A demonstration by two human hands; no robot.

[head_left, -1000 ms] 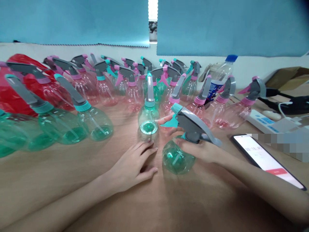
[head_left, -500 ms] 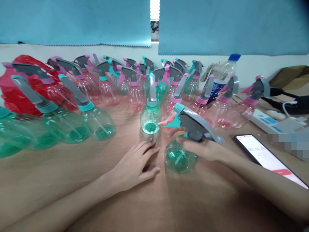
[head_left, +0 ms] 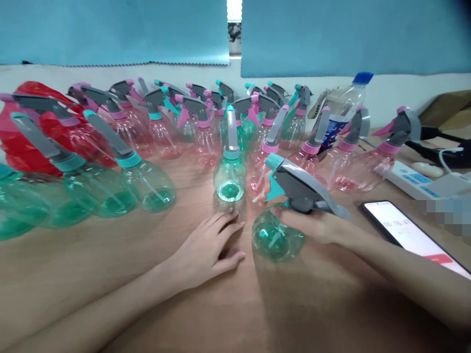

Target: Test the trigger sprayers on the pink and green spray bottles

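Note:
My right hand [head_left: 312, 226] is wrapped around the neck of a green spray bottle [head_left: 275, 240], fingers up by its turquoise trigger [head_left: 275, 188]. The bottle's grey head points away and to the left. Whether its base touches the table cannot be told. My left hand [head_left: 206, 247] lies open on the table with its fingers loosely spread and nothing in them. Just beyond its fingertips, another green spray bottle [head_left: 228, 171] stands upright with a turquoise collar.
Several green spray bottles [head_left: 147, 184] stand at left. Pink ones [head_left: 348, 169] stand at right, with mixed rows behind. A red plastic bag [head_left: 40, 127], blue-capped bottle [head_left: 348, 103], power strip [head_left: 410, 179] and phone [head_left: 401, 228] showing a timer also lie around the wooden table [head_left: 206, 314].
The held spray bottle has shifted slightly right, and the fingers of my right hand have drawn in a little at the trigger. My left hand stays where it was.

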